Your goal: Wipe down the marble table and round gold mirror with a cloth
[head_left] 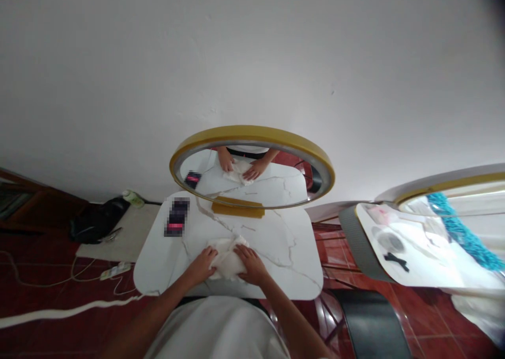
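A crumpled, thin white cloth lies bunched near the front edge of the marble-patterned white table. On its left side, my left hand has its fingers closed on the cloth's edge. My right hand grips the opposite side, fingers bent over the top. Some fingertips are hidden in the folds. Both hands and the cloth also appear in the round gold-framed mirror behind the table.
A blurred-out phone-like object lies on the table's left. Rightward are a black chair and a second white table with a black item. Floor-left: a black bag, a power strip and cords. A wall stands behind.
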